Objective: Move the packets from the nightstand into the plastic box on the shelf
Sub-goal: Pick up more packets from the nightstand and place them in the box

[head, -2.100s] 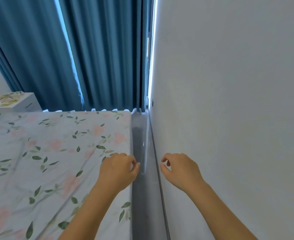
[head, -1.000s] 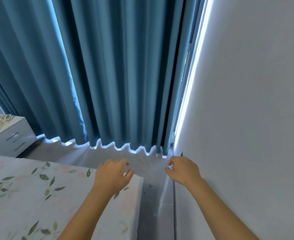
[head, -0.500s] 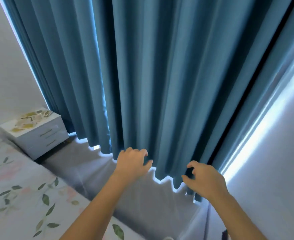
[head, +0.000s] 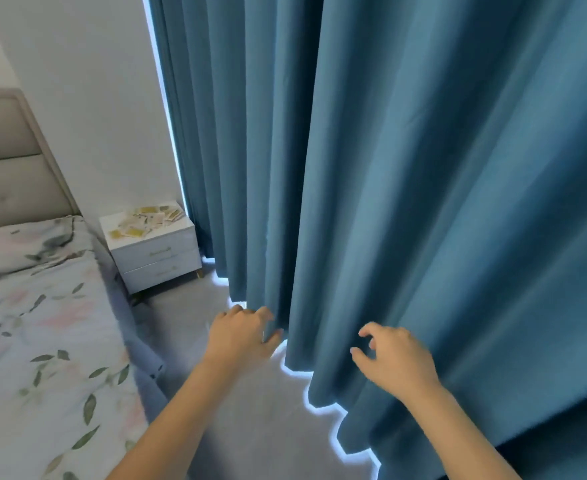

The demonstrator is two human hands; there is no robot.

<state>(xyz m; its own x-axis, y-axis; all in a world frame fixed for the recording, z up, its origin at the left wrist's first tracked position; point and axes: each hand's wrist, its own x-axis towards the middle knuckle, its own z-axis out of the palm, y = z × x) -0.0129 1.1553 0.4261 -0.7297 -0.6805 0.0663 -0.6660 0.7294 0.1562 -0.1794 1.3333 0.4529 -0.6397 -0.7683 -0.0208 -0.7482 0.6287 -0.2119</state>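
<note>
Matt cloth curtain (head: 389, 168); glossy white nightstand (head: 157, 258); padded headboard (head: 11, 174).

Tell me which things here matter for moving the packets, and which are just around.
For the job: packets, nightstand, left hand, right hand, both empty.
Just around: blue curtain, bed, headboard. The plastic box and shelf are not in view.

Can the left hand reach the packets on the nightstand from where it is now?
Probably not yet: the left hand is empty and apart from the packets on the nightstand. The floor between looks free.
</note>
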